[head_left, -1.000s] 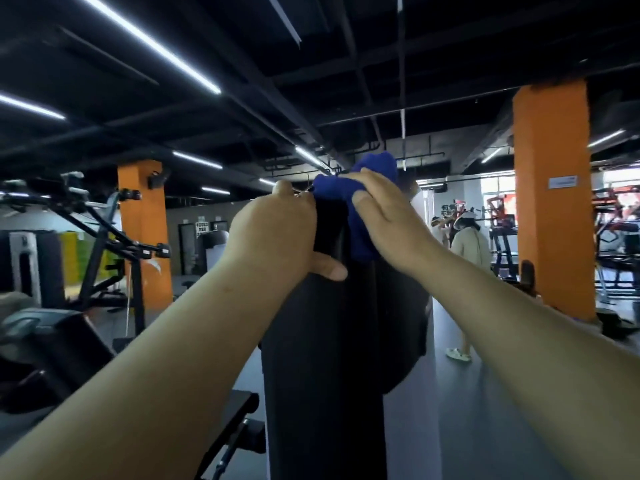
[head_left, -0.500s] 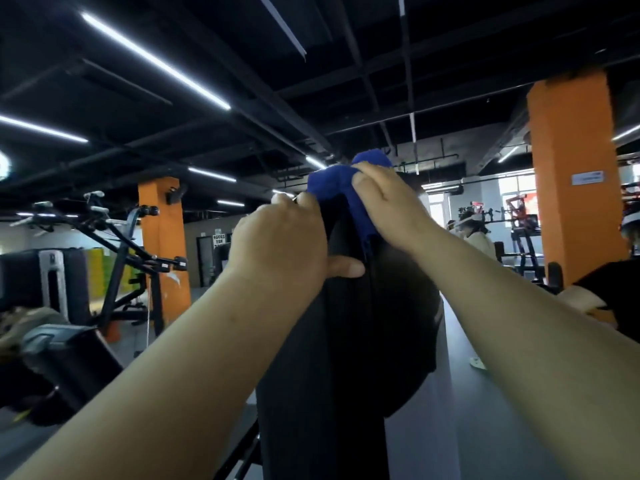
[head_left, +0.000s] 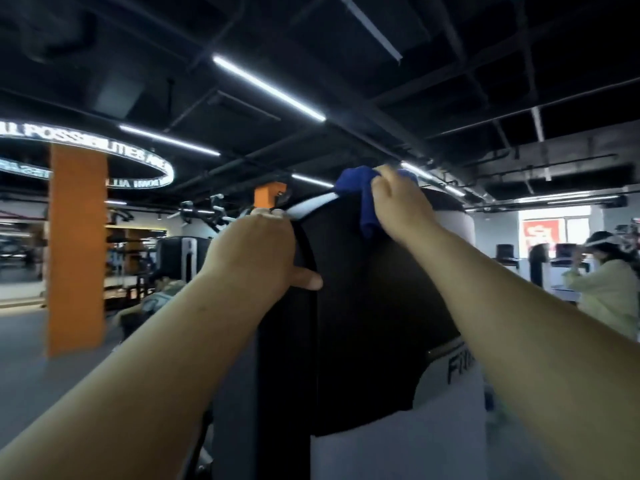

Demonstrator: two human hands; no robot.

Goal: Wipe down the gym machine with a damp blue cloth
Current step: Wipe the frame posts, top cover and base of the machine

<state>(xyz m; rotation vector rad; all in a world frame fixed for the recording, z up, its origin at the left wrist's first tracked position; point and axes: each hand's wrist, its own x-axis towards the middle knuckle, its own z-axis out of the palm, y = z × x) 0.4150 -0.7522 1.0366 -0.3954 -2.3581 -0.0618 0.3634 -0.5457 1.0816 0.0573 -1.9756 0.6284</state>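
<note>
**Both hands at the top of the gym machine**

At the far left of the gym, an orange pillar (head_left: 77,251) rises from the grey floor (head_left: 24,344) up to a glowing ring sign (head_left: 86,147) under the dark ceiling. Shelving and other equipment behind it are too dim and blurred to make out; no container or contents can be told there.

Moving right, the left hand (head_left: 258,252) grasps the left edge of the machine (head_left: 363,323), a tall black panel. Its fingers curl over the far side of that edge, near a white curved bar (head_left: 308,206), and the thumb lies across the near face, pointing right.

Further right, the blue cloth (head_left: 360,199) sits bunched on the very top edge of the panel, with a fold hanging down the near face. The right hand (head_left: 403,211) is on the cloth's right side, knuckles up, fingers curled into the fabric and clutching it against the top edge; cloth shows to the left of and below the fingers, and a little behind them.

Below both forearms the black face runs down with nothing on it to a pale lower part bearing partly hidden lettering. Left of the machine the floor lies open toward the pillar. To the right, a pale rounded housing (head_left: 457,223) sits just behind the panel, and further off a person in a light top (head_left: 606,296) stands near the frame edge, well apart from the machine.
</note>
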